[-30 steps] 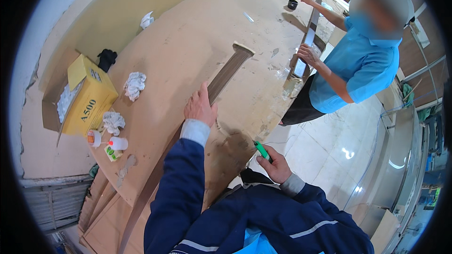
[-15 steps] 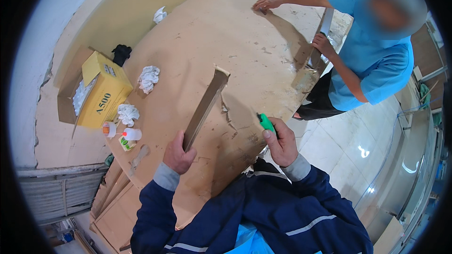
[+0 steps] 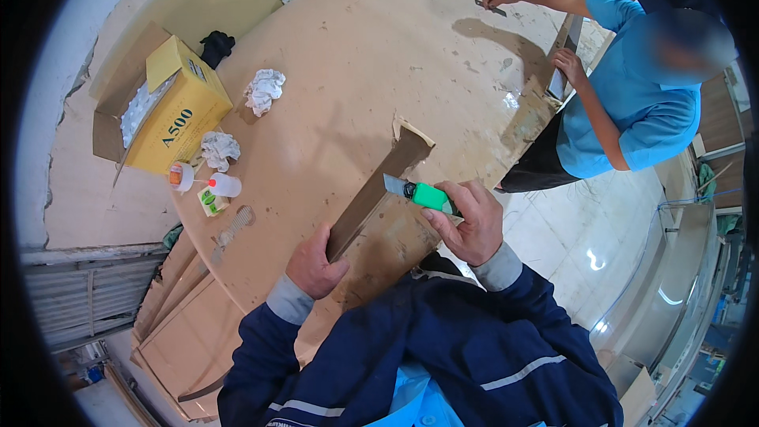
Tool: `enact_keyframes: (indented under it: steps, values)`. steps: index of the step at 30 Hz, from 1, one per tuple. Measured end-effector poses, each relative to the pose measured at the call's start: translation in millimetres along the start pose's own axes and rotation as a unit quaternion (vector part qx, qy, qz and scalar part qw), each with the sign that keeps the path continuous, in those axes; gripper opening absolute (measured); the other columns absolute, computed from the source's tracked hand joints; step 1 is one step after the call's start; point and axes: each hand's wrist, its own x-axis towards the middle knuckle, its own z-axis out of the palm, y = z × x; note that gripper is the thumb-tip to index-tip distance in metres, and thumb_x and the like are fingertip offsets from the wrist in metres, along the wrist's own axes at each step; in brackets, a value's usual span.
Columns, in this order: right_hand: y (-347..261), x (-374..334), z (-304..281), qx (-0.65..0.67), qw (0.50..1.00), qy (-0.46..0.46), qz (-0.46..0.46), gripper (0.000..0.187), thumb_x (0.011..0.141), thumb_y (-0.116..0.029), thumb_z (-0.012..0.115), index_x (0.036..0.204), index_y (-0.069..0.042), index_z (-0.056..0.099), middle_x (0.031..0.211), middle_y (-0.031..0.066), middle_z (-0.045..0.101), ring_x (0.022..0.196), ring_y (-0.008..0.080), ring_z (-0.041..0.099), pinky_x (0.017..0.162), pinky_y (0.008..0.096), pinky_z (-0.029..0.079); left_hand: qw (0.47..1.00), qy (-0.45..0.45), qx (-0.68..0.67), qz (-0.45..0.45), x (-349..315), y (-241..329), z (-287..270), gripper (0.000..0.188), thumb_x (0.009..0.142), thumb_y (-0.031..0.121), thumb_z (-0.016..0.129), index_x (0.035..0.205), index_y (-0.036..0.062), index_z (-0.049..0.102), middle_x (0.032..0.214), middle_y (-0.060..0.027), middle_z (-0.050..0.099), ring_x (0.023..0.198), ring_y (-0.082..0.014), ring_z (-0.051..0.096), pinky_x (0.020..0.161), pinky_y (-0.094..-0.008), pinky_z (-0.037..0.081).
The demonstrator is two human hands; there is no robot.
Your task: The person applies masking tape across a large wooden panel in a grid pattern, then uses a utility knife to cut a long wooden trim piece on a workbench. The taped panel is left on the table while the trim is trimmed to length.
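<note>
My left hand (image 3: 317, 263) grips the near end of a long brown strip (image 3: 378, 190), thumb on top. The strip slants away over the table, and a pale, ragged edge shows at its far end. In my right hand (image 3: 473, 225) is a green utility knife (image 3: 431, 197), held between thumb and fingers. Its short grey blade points left, over or against the strip's right side; whether it touches, I cannot tell.
The brown-covered table (image 3: 332, 87) carries scraps and stains. At left are a yellow box (image 3: 182, 111), crumpled white paper (image 3: 264, 92), a white bottle (image 3: 225, 185) and a black cloth (image 3: 217, 48). Across the right side, a co-worker (image 3: 632, 103) in blue holds a long strip and a small flat tool.
My right hand has turned the knife so its blade now lies by the strip. The strip has shifted right in view. The co-worker's far hand has lifted its tool off the table.
</note>
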Motion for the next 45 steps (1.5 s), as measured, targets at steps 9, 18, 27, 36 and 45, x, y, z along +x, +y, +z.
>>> enact_keyframes:
  steps: [9, 18, 27, 36, 45]
  values:
    - [-3.1, -8.6, 4.7, -0.01, 0.999, 0.02, 0.025, 0.037, 0.085, -0.031, 0.084, 0.113, -0.01, 0.071, 0.085, 0.0108, 0.062, 0.076, 0.0314, 0.062, 0.066, 0.0427, 0.049, 0.999, -0.019, -0.034, 0.008, -3.3, -5.3, -3.0, 0.041, 0.079, 0.016, 0.065, 0.115, 0.0001, 0.054, 0.083, -0.0226, 0.062, 0.076, -0.0369, 0.064, 0.072, -0.0441, 0.052]
    - [1.9, -3.9, -2.2, -0.064, 0.997, 0.038, -0.005, 0.04, 0.083, -0.031, 0.086, 0.114, -0.011, 0.071, 0.087, 0.01, 0.063, 0.078, 0.031, 0.063, 0.068, 0.0428, 0.049, 0.999, -0.021, -0.022, 0.011, -8.1, -0.6, -3.7, 0.041, 0.08, 0.018, 0.065, 0.115, 0.0004, 0.053, 0.08, -0.0237, 0.06, 0.075, -0.0406, 0.063, 0.07, -0.0466, 0.051]
    - [14.3, 18.2, -14.5, -0.021, 0.999, 0.037, 0.008, 0.032, 0.09, -0.025, 0.08, 0.115, -0.007, 0.072, 0.087, 0.0119, 0.067, 0.077, 0.0288, 0.065, 0.068, 0.0374, 0.05, 0.999, -0.024, -0.024, 0.003, -9.2, 4.2, -14.1, 0.042, 0.078, 0.017, 0.067, 0.115, 0.0006, 0.054, 0.081, -0.0236, 0.061, 0.076, -0.0409, 0.064, 0.071, -0.0466, 0.051]
    - [16.0, 5.0, -11.5, 0.251, 0.946, -0.128, 0.161, 0.049, 0.111, -0.044, 0.048, 0.119, -0.002, 0.07, 0.071, 0.0012, 0.056, 0.062, 0.0098, 0.051, 0.059, 0.0284, 0.043, 0.999, 0.007, 0.031, -0.013, -12.5, 0.3, -12.8, 0.045, 0.076, 0.018, 0.068, 0.115, 0.0017, 0.051, 0.08, -0.0247, 0.06, 0.077, -0.0461, 0.064, 0.07, -0.0498, 0.051]
    - [13.9, 0.3, -8.0, 0.209, 0.959, -0.121, 0.148, 0.042, 0.11, -0.038, 0.051, 0.117, -0.001, 0.068, 0.074, 0.0073, 0.058, 0.067, 0.0187, 0.056, 0.065, 0.0329, 0.046, 0.999, 0.024, 0.042, -0.008, -16.1, -8.9, -4.8, 0.045, 0.076, 0.019, 0.068, 0.116, 0.0032, 0.051, 0.082, -0.0261, 0.061, 0.08, -0.0485, 0.065, 0.07, -0.0537, 0.051]
